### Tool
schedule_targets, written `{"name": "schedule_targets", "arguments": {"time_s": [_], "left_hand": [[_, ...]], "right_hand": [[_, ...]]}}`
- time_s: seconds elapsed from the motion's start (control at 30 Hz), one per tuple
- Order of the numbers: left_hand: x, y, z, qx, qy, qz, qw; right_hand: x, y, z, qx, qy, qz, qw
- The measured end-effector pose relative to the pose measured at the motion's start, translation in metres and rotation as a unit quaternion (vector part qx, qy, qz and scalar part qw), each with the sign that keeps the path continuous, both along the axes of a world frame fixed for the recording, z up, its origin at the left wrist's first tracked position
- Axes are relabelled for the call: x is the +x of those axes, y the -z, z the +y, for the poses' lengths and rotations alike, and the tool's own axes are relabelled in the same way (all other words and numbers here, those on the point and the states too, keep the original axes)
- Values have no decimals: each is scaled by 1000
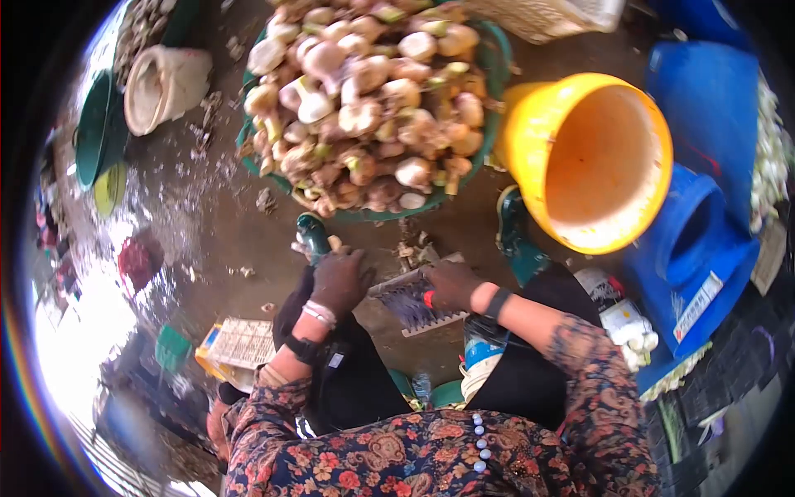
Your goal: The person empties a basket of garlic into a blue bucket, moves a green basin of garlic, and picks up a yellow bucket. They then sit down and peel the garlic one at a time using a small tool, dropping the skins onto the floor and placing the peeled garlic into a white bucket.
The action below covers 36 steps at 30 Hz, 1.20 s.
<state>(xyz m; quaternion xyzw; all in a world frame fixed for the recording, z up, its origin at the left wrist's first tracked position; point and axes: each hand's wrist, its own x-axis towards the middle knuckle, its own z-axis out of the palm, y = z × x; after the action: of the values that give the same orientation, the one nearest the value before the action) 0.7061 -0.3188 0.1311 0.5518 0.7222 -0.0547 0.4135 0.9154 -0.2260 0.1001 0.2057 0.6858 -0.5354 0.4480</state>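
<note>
step: trimming, I'd guess | your left hand [339, 282] curled on a bulb [334, 243] mid-frame | right hand [451, 286] gripping red-handled blade [428, 299] over board [406, 313] | next: fingers clear, slow cut | spare bulbs in basin [373, 216] top centre

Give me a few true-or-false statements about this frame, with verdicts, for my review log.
1. The green basin is heaped with pale bulbs. True.
2. The yellow bucket stands upright and is full of water. False: it lies tipped over with its mouth toward the camera and looks empty.
3. The right hand is at the edge of the flat board. True.
4. The left hand is raised over the basin. False: it is down low beside the board, short of the basin.
5. The blue containers sit left of the basin. False: they are on the right, past the yellow bucket.
</note>
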Motion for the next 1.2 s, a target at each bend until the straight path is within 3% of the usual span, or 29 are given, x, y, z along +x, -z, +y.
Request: {"name": "schedule_targets", "arguments": {"time_s": [0.1,0.13,0.2,0.23,0.3,0.33,0.4,0.57,0.63,0.67,0.73,0.77,0.87,0.97,1.0,1.07,1.13,1.17,1.2], "left_hand": [[1,33,-33,-3,25,-53,998],[0,24,-28,-47,32,-83,995],[-8,32,-34,-88,66,-115,987],[-16,31,-29,-67,82,-149,983],[-28,29,-18,-44,85,-152,984],[-36,31,-15,-40,88,-155,983],[-55,35,-10,9,61,-135,989],[-77,45,6,-1,104,-78,992],[-79,51,13,3,118,-76,990],[-79,53,14,-4,128,-83,988],[-78,55,18,16,151,-61,987],[-77,56,18,17,167,-54,984],[-73,54,20,41,201,-21,978],[-68,51,14,157,219,18,963],[-66,48,11,170,186,24,967],[-69,28,13,204,172,38,963],[-66,17,9,277,-59,-68,957],[-69,18,8,335,-75,-53,938],[-70,16,5,377,-143,-156,902]], "right_hand": [[-26,75,-59,36,-90,-13,995],[-1,118,-108,255,-56,166,951],[12,177,-164,332,-48,194,922],[3,182,-167,326,-51,198,923],[-17,184,-160,96,-69,-12,993],[-17,184,-164,99,-66,-15,993],[-10,174,-176,126,-32,29,991],[-34,165,-182,85,45,-5,995],[-47,173,-181,-9,39,3,999],[-50,185,-185,2,46,9,999],[-58,215,-186,-96,-30,62,993],[-65,221,-181,-124,50,128,983],[-103,223,-149,-90,45,126,987],[-134,213,-125,-65,57,167,982],[-139,199,-124,-79,49,174,980],[-145,184,-117,-2,31,175,984],[-133,135,-94,172,-57,304,935],[-131,109,-79,191,-60,304,931],[-132,82,-59,208,-59,304,928]]}}
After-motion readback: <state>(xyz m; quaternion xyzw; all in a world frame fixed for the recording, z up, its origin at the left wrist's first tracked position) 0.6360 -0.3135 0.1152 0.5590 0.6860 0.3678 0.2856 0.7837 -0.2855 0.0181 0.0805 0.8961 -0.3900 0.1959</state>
